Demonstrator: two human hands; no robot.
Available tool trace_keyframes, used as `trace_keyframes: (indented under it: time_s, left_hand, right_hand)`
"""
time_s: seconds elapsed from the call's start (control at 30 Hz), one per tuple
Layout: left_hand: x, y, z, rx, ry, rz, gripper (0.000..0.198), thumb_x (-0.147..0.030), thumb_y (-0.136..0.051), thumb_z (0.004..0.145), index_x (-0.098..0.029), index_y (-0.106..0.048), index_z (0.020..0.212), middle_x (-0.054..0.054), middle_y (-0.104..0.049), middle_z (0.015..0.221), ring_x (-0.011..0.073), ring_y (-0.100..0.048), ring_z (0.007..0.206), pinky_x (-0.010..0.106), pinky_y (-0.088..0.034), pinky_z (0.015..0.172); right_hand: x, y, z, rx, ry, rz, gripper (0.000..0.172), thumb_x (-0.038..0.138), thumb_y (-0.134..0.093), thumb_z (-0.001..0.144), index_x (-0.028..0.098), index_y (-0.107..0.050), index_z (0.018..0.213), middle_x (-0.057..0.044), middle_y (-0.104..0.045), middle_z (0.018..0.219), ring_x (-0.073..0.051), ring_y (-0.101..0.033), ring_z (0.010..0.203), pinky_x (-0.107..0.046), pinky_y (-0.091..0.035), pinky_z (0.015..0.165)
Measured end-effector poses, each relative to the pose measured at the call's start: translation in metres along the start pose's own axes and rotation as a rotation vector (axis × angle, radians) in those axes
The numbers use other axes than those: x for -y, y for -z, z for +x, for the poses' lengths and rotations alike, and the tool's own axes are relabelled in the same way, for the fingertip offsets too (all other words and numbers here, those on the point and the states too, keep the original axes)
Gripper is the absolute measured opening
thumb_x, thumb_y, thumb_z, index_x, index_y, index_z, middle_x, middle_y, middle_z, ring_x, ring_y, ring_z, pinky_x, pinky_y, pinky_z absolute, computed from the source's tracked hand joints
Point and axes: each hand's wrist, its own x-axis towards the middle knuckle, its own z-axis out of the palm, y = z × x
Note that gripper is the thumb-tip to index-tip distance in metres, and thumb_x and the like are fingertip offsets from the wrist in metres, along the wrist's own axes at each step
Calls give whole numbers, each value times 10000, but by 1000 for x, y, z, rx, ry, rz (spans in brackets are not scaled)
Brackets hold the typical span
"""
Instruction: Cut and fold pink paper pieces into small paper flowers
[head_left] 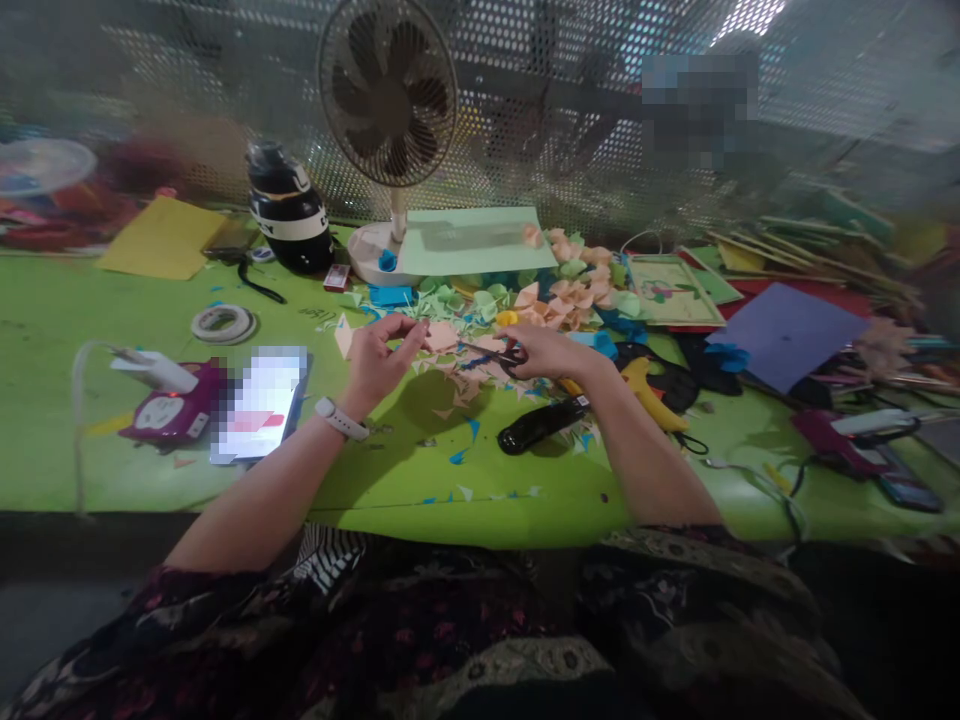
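My left hand (384,358) pinches a small peach paper piece (442,336) between thumb and fingers. In my right hand (549,352) is a pair of dark scissors (501,354), its blades pointing left toward the paper. Whether the blades touch the paper I cannot tell. Paper scraps (480,380) lie on the green table under both hands. Behind them is a heap of cut peach paper pieces (577,290) and green paper pieces (450,302). Nearer to me, below my right hand, lies a black stapler-like tool (541,424), partly behind my forearm.
A fan (388,100) stands at the back beside a pale green sheet (480,240) and a black bottle-shaped container (291,210). A phone (261,405), a tape roll (223,323) and a purple power strip (176,405) lie left. A purple sheet (784,330) lies right.
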Motion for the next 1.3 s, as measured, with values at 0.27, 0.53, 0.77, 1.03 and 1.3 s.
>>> trace_keyframes:
  time_s: [0.27, 0.53, 0.77, 1.03, 1.3]
  left_hand:
    - [-1, 0, 0, 3, -1, -18, 248, -344, -642, 899, -180, -675, 716, 41, -724, 684, 147, -679, 647, 276, -519, 650]
    - [0, -2, -2, 52, -6, 11, 255, -347, -640, 892, -186, -677, 698, 39, -719, 675, 153, -680, 651, 282, -523, 647]
    - [-4, -4, -2, 106, -42, -5, 269, -349, -643, 885, -191, -673, 670, 43, -714, 667, 157, -663, 627, 276, -519, 619]
    - [-3, -5, -4, 118, -2, -26, 285, -399, -661, 883, -193, -686, 687, 45, -721, 688, 161, -670, 647, 275, -523, 648]
    - [-7, -8, -6, 266, 347, -446, 373, -474, -749, 812, -191, -730, 1054, 114, -765, 1037, 198, -732, 926, 308, -602, 782]
  right_hand:
    - [31, 12, -12, 137, 155, 276, 495, 183, -634, 748, 220, -600, 1240, -77, -680, 1179, -219, -652, 953, -313, -510, 790]
    - [-6, -3, 5, -53, -211, -72, 450, 443, -787, 739, 179, -617, 1062, -142, -666, 1079, -314, -621, 959, -354, -444, 708]
    - [-14, -7, 10, -79, -302, 100, 373, 370, -771, 763, 191, -629, 1058, -112, -687, 1060, -262, -640, 902, -321, -443, 672]
    - [-23, -1, 6, -425, -240, 67, 106, 269, -608, 855, 203, -682, 818, -82, -727, 922, -247, -648, 901, -367, -460, 784]
    - [12, 21, -17, -201, 100, 546, 235, 415, -633, 841, 197, -708, 883, -42, -701, 810, -167, -629, 730, -324, -492, 709]
